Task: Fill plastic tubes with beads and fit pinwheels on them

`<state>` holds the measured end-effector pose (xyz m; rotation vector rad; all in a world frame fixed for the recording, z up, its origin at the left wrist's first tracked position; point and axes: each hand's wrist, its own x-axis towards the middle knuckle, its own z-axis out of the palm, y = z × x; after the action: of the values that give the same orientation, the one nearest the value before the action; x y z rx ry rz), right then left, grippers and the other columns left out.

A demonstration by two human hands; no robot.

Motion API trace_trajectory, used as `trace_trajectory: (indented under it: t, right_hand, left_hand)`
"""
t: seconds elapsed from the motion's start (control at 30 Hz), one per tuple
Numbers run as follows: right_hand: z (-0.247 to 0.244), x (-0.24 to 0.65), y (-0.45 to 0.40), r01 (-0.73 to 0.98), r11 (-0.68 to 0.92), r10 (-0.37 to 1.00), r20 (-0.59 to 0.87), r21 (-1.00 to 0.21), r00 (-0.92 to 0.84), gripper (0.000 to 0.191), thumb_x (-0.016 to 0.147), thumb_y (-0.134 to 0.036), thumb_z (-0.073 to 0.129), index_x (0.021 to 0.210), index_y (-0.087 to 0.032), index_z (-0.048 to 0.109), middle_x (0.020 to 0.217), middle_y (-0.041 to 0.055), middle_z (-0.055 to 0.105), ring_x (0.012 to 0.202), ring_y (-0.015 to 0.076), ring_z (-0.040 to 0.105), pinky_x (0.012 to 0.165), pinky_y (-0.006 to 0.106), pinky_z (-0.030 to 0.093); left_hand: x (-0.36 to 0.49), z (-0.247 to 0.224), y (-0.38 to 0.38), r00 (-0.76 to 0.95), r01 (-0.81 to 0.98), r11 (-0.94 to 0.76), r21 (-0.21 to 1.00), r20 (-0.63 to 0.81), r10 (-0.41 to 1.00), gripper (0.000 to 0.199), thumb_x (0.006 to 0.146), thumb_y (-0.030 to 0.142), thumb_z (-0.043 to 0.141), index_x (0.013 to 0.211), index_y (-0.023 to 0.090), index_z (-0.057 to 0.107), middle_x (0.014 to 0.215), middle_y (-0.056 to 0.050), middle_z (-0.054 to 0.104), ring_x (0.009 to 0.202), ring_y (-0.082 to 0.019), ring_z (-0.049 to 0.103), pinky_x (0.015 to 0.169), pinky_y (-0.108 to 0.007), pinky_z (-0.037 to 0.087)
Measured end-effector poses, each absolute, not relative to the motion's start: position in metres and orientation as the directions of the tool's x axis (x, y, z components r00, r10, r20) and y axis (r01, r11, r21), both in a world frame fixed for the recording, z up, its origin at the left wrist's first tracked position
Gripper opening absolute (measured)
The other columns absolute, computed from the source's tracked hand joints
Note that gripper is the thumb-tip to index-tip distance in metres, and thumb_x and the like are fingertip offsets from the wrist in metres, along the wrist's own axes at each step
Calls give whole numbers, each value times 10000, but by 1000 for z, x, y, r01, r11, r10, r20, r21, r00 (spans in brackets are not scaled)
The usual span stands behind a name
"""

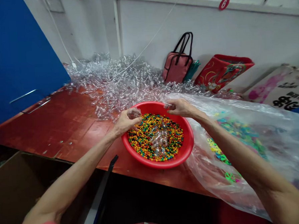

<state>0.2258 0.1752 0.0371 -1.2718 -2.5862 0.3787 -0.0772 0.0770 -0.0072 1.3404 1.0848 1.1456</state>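
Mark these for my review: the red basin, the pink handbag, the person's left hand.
Red basin point(159, 164), head view: front rim.
Pink handbag point(175, 70), head view: front panel.
Left hand point(125, 122), head view: middle of the hand.

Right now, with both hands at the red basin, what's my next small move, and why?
Perhaps lower your left hand into the red basin and release: it seems to hold clear plastic pieces, and similar pieces already lie on the coloured beads.

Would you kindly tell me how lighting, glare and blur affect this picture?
Head view: bright glints on the clear plastic pieces and the plastic bag; head view: pale sheen on the red table, deep shadow beneath; head view: the sack has soft small lettering.
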Motion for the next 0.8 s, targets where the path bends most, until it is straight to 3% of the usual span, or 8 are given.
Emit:
trace_trajectory:
  t: [0.07,0.13,0.27,0.33,0.4,0.5,0.63,0.8]
  right_hand:
    - [30,219,169,781,563,818,46,-271,-574,121,843,-210,649,833,-138,745,696,17,661,619,114,509,619,261,348]
    - [16,204,162,863,473,871,-57,-178,-489,244,878,-337,682,736,-143,723,619,20,614,569,113,472,574,269,315]
    - [-4,179,153,945,324,913,-247,-45,-325,259,829,-387,762,797,-130,755,681,68,666,593,151,533,566,285,329]
    - [-1,177,153,923,377,886,-260,-80,-384,160,841,-290,724,869,-141,774,767,67,709,649,162,581,615,283,378]
    - [9,178,153,837,520,821,-171,-167,-544,148,866,-225,676,942,-155,782,881,64,735,745,166,616,699,277,429]
    - [21,174,148,599,768,608,-35,-228,-793,196,908,-218,667,1058,-178,786,1019,74,747,900,189,624,844,304,461]
    - [10,150,130,482,873,449,-260,-77,-855,195,930,-183,672,1054,-235,812,991,66,772,958,234,610,861,338,451]
    - [-12,132,112,580,807,581,-332,111,-743,217,861,-66,656,976,-163,813,982,129,779,920,252,653,757,315,434]
  left_hand:
    - [-76,-8,76,118,13,-80,997,78,990,362,699,343,824,971,159,673,911,-47,681,765,-171,682,499,-249,617]
    - [-76,-8,75,90,16,-97,995,96,991,350,710,352,820,962,161,669,876,-37,676,728,-150,662,488,-226,600]
    - [-76,-12,75,68,19,-141,990,139,988,338,706,348,821,947,163,671,856,-29,672,713,-135,640,482,-201,572]
    - [-76,-13,75,57,2,-155,988,155,986,347,702,353,821,950,162,671,858,-28,674,707,-133,636,482,-203,565]
    - [-76,-15,76,45,-26,-171,985,172,984,356,702,357,820,960,161,671,860,-26,678,702,-131,633,491,-207,566]
    - [-77,-16,76,25,-46,-192,980,194,981,347,711,353,812,966,162,676,862,-27,680,698,-126,629,496,-201,557]
    - [-78,-17,77,22,-40,-206,978,207,978,344,711,355,807,961,160,673,868,-32,680,695,-125,627,493,-201,550]
    - [-77,-22,80,60,15,-215,977,213,975,336,722,344,789,975,159,669,851,-20,664,647,-109,592,481,-202,528]
